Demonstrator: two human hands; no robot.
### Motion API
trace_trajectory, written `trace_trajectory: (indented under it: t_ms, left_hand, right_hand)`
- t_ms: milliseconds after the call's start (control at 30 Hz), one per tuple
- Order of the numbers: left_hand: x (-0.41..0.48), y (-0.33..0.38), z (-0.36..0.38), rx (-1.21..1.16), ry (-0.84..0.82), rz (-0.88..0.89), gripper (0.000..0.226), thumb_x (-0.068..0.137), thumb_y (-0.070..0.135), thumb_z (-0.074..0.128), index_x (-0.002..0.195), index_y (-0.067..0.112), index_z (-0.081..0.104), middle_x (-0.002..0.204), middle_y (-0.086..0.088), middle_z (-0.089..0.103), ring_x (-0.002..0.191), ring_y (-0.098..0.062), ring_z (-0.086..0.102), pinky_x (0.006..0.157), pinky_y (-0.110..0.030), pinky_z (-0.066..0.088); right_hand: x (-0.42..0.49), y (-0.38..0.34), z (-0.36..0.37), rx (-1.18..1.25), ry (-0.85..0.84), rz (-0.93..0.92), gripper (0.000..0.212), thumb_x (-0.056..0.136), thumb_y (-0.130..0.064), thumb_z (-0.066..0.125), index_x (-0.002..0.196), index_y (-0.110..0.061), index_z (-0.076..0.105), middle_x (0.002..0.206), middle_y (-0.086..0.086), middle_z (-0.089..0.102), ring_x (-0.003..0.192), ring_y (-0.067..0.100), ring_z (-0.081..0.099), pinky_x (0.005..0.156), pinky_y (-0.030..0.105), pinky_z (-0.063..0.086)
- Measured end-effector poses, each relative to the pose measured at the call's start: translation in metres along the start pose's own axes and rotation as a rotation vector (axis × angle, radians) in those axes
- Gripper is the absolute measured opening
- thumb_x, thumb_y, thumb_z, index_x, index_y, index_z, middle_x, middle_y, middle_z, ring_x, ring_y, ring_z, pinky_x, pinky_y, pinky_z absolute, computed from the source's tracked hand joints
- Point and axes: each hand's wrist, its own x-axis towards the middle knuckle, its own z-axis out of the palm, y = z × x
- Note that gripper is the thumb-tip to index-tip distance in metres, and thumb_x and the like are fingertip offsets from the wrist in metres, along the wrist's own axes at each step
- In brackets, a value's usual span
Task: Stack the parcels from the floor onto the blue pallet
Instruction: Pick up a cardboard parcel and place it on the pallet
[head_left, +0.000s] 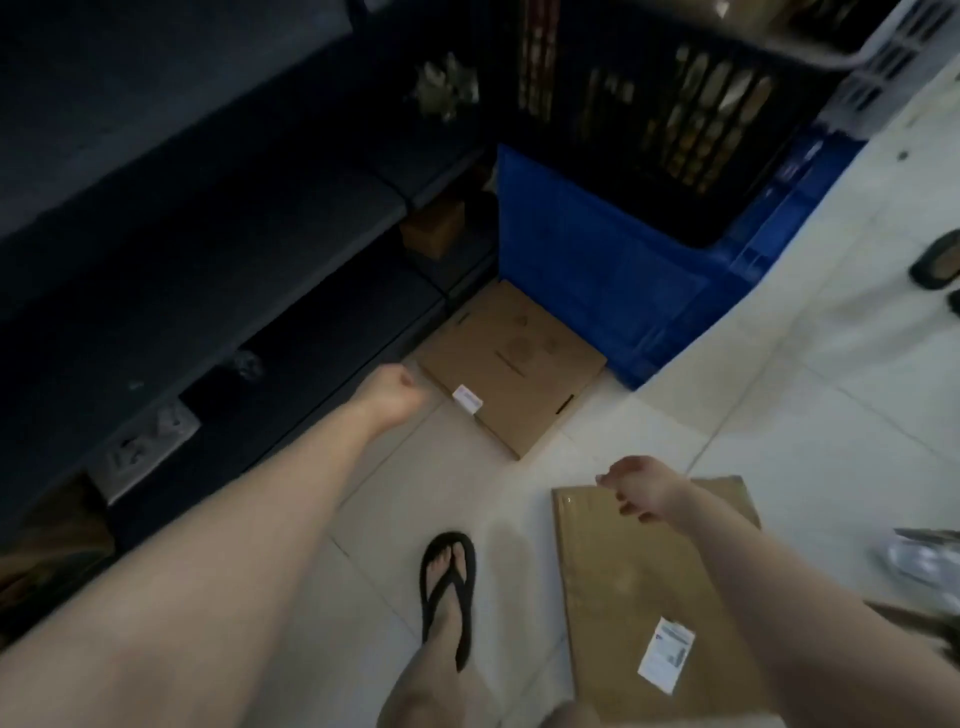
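We see a flat cardboard parcel (511, 364) on the floor against the blue pallet (597, 270), which sits at its one o'clock. Our left hand (395, 395) hangs at the parcel's nine o'clock, curled into a fist, holding nothing. Our right hand (641, 488), fingers loosely bent and empty, hovers over a second parcel (639, 587) at five o'clock.

A: Parcels on the floor?
B: Two: one square cardboard box (511, 364) by the blue pallet (613, 270), one flat brown parcel (639, 587) nearer the camera. Each bears one white label.
A: Crates?
B: One dark slatted crate (660, 109) on the pallet.
A: Hands and feet?
B: Two hands, left (397, 389) and right (641, 488); one foot in one black sandal (448, 597).
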Motion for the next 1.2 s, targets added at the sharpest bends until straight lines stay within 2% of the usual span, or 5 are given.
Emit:
trace_trajectory:
  t_ms: [167,367,500,733,1200]
  left_hand:
    - [0.143,-0.033,0.042,0.092,-0.007,0.021,0.02,0.092,0.017,0.053,0.108,0.009,0.062,0.104,-0.01,0.06,0.095,-0.024,0.056,0.075,-0.024,0.038]
    - [0.307,-0.103,0.142,0.18,0.058,0.007,0.051,0.094,0.023,0.051,0.14,0.006,0.039,0.141,-0.018,0.042,0.117,-0.034,0.052,0.088,-0.032,0.044]
    - [0.408,-0.131,0.19,0.155,0.143,0.022,0.058,0.092,0.024,0.054,0.14,0.0,0.034,0.141,-0.023,0.04,0.12,-0.037,0.05,0.092,-0.036,0.044]
    - [0.543,-0.134,0.197,-0.026,0.25,-0.008,0.087,0.086,0.049,0.06,0.151,0.009,0.017,0.152,-0.017,0.031,0.134,-0.036,0.04,0.106,-0.042,0.037]
    - [0.411,-0.178,0.196,-0.362,0.018,-0.083,0.071,0.065,0.036,0.084,0.121,0.014,0.047,0.111,-0.001,0.056,0.087,-0.016,0.058,0.065,-0.022,0.047]
  right_hand:
    - [0.144,-0.021,0.052,0.085,0.037,0.014,0.056,0.092,-0.036,0.054,0.139,-0.007,0.042,0.133,0.012,0.053,0.118,0.029,0.054,0.092,0.035,0.045]
    - [0.343,-0.015,0.099,0.168,0.161,0.048,0.028,0.09,-0.037,0.053,0.092,-0.01,0.05,0.092,0.005,0.049,0.084,0.02,0.049,0.077,0.025,0.035]
    - [0.446,0.0,0.107,0.558,0.248,0.124,0.076,0.081,-0.04,0.066,0.141,-0.005,0.034,0.135,0.011,0.046,0.107,0.025,0.049,0.088,0.037,0.048]
    - [0.55,0.029,0.084,0.888,0.2,-0.093,0.086,0.07,-0.046,0.075,0.14,-0.014,0.036,0.132,0.004,0.054,0.118,0.025,0.052,0.102,0.045,0.042]
    - [0.431,0.05,0.115,1.041,-0.043,-0.036,0.056,0.074,-0.038,0.069,0.124,-0.039,0.045,0.124,0.004,0.051,0.112,0.03,0.051,0.071,0.039,0.053]
